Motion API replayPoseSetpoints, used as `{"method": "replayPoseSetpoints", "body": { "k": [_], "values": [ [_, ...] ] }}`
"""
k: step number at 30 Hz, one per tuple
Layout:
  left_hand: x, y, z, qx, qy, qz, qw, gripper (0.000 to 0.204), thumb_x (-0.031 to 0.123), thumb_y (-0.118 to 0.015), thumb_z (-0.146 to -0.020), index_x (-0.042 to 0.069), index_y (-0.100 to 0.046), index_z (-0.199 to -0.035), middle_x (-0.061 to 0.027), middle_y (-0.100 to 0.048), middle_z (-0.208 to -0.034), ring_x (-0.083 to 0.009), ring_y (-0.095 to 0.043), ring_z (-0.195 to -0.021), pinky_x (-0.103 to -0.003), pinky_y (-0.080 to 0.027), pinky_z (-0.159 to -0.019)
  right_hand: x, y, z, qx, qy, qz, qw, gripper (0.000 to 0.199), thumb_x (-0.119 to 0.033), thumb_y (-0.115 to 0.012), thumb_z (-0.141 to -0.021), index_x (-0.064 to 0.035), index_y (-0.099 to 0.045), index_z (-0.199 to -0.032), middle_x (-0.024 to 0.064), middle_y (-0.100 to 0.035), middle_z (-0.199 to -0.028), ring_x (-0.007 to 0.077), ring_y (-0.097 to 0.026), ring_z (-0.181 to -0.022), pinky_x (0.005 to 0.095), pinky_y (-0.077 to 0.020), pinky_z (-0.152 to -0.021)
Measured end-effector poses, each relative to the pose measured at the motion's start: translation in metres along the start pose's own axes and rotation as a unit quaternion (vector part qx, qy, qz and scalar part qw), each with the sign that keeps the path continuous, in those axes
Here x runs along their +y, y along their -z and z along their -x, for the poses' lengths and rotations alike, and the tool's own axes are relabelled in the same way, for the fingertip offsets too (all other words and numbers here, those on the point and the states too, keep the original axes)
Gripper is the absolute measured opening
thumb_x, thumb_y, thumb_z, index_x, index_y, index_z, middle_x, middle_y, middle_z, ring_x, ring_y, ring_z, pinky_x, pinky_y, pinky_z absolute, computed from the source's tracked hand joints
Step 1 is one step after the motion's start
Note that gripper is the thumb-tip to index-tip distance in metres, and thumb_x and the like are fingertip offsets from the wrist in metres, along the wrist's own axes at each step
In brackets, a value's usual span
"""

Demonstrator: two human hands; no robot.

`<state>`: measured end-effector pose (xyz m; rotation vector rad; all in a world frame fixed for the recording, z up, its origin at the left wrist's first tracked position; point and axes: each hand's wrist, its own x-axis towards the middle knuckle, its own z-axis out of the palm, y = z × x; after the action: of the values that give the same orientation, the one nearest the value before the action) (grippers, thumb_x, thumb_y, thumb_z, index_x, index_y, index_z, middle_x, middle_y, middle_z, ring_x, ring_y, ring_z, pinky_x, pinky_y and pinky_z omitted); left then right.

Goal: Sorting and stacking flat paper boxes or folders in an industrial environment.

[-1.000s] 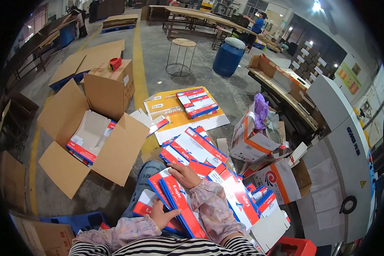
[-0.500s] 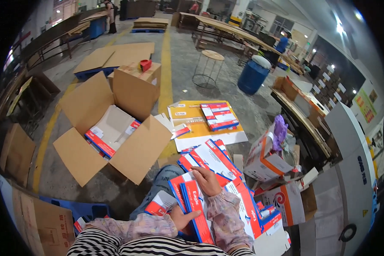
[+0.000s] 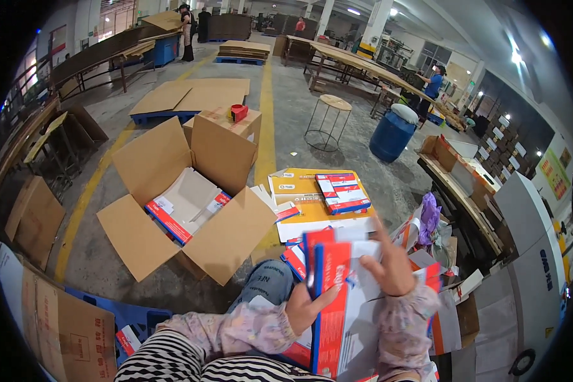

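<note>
1. the left hand (image 3: 307, 307) grips the lower left edge of a stack of flat red, white and blue cartons (image 3: 337, 299); the fingers are closed around the edge and the thumb lies on the red front face.
2. the right hand (image 3: 391, 270) holds the same stack from the upper right side; its fingers press flat on the white part of the cartons and 1 finger points up above the rest.
3. the stack stands almost upright between the 2 hands, above the person's lap, with its red face turned to the left hand.
4. below the grip, more flat cartons of the same kind (image 3: 296, 261) lie on the knee in blue jeans (image 3: 267, 283), touching the bottom of the held stack.
5. to the left of the left hand, well apart, a big open cardboard box (image 3: 191, 197) stands on the floor with all its flaps spread out; inside it lie some of the same cartons (image 3: 181, 207).
6. behind this box, further from the grip, a closed cardboard box carries a red tape dispenser (image 3: 239, 113) on its top.
7. straight beyond the grip, a yellow cardboard sheet (image 3: 299, 207) lies on the floor, and on it rests another small pile of red and blue cartons (image 3: 342, 193).
8. further beyond the hands stand a round stool (image 3: 328, 121) and a blue barrel (image 3: 393, 132), near to each other.
9. to the right of the right hand, just beside it, there are open boxes with a purple bag (image 3: 428, 219) on top.
10. both forearms wear pale flowered sleeves (image 3: 235, 328) over a black and white striped shirt.
</note>
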<state>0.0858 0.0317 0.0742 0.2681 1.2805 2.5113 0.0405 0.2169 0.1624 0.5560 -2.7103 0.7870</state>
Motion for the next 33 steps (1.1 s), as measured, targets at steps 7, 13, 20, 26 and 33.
{"method": "replayPoseSetpoints", "body": {
  "k": [7, 13, 20, 26, 33],
  "values": [
    [0.086, -0.026, -0.019, -0.09, -0.256, -0.136, 0.953, 0.052, 0.019, -0.066, -0.083, -0.001, -0.04, -0.124, -0.0111, -0.061, -0.104, -0.0149, -0.058, -0.094, -0.028, -0.045, -0.083, -0.076, 0.08, 0.013, 0.168, 0.099, 0.078, 0.978, 0.119, -0.069, -0.063, -0.06, 0.0085, -0.017, -0.138, 0.0285, -0.055, -0.112, 0.0341, -0.065, -0.087, 0.038, -0.0529, -0.072],
    [0.059, -0.006, -0.026, -0.124, -0.366, -0.225, 0.894, 0.051, 0.016, -0.069, -0.08, 0.0, -0.04, -0.12, -0.0101, -0.061, -0.097, -0.0138, -0.059, -0.087, -0.028, -0.047, -0.078, -0.071, 0.057, 0.051, 0.109, 0.022, 0.062, 0.992, 0.124, -0.061, -0.07, -0.058, 0.0089, -0.007, -0.138, 0.0302, -0.049, -0.121, 0.0346, -0.064, -0.092, 0.0387, -0.0528, -0.072],
    [0.052, 0.011, -0.029, -0.183, -0.283, -0.227, 0.914, 0.11, 0.036, -0.084, -0.061, 0.001, -0.014, -0.139, -0.0171, -0.041, -0.127, -0.0256, -0.04, -0.12, -0.037, -0.03, -0.101, -0.059, 0.008, 0.067, -0.004, -0.022, -0.055, 0.998, 0.1, -0.038, -0.081, -0.061, 0.0076, -0.028, -0.133, 0.037, -0.011, -0.141, 0.0446, -0.036, -0.125, 0.0422, -0.0346, -0.1],
    [0.048, 0.011, -0.038, -0.121, -0.338, -0.315, 0.879, 0.091, 0.034, -0.083, -0.063, 0.002, -0.032, -0.13, -0.0138, -0.051, -0.118, -0.022, -0.051, -0.11, -0.034, -0.039, -0.094, -0.045, -0.006, 0.057, 0.045, 0.059, 0.016, 0.997, 0.103, -0.04, -0.081, -0.06, 0.0085, -0.026, -0.134, 0.0357, -0.018, -0.14, 0.0466, -0.029, -0.128, 0.0461, -0.0279, -0.104],
    [0.052, 0.0, -0.069, -0.049, -0.261, -0.224, 0.938, 0.069, 0.032, -0.082, -0.066, 0.002, -0.045, -0.116, -0.0102, -0.063, -0.097, -0.0171, -0.062, -0.09, -0.03, -0.049, -0.08, -0.063, -0.016, 0.067, 0.273, 0.077, 0.102, 0.954, 0.08, -0.018, -0.082, -0.062, 0.0024, -0.041, -0.127, 0.0164, -0.053, -0.114, 0.0309, -0.054, -0.098, 0.0372, -0.0443, -0.084]
  ]
}}
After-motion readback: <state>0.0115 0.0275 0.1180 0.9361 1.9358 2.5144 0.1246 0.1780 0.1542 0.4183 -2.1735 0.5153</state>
